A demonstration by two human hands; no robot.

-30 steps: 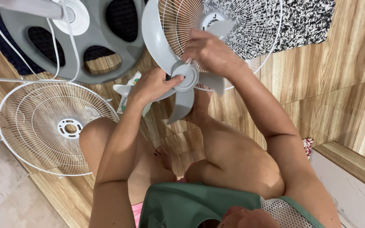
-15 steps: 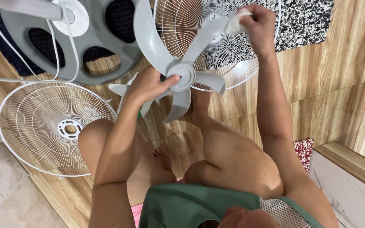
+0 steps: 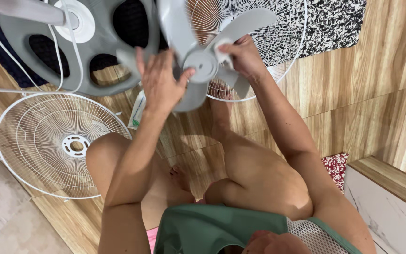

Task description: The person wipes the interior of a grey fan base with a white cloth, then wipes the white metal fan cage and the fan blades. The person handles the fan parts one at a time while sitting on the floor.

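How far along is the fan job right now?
Done: the fan is apart, with one grille flat on the floor and another under the blade. In hand: the left hand holds the grey blade by its hub while the right hand presses a white cloth on one vane. Left: the grilles and the grey base lie unassembled.

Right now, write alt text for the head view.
A seated person holds a grey fan blade up with the left hand while the right hand presses a white cloth near its hub. Two white wire fan guards and a grey fan base lie on the wooden floor.
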